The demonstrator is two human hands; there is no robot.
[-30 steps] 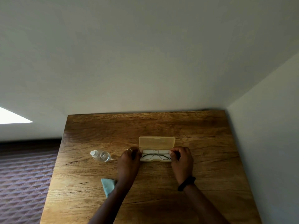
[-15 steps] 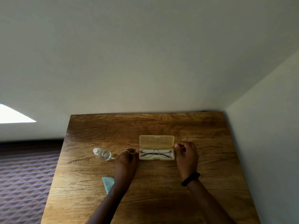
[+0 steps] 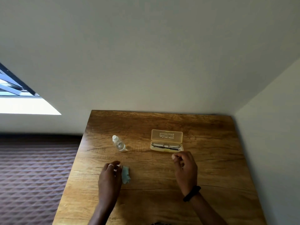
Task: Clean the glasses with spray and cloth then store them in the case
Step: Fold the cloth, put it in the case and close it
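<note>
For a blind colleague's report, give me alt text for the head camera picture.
Folded glasses lie in an open yellowish case on a wooden table. The right hand hovers empty near it, the left hand is at a blue cloth; a clear spray bottle lies left of the case.

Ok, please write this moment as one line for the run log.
glasses: in open case | left hand: at cloth | right hand: free, near case | spray bottle: lying on table

Folded glasses [image 3: 165,146] in open yellow case [image 3: 166,137], frame center; clear spray bottle [image 3: 119,143] lying left; blue cloth [image 3: 126,174] lower left.
</note>
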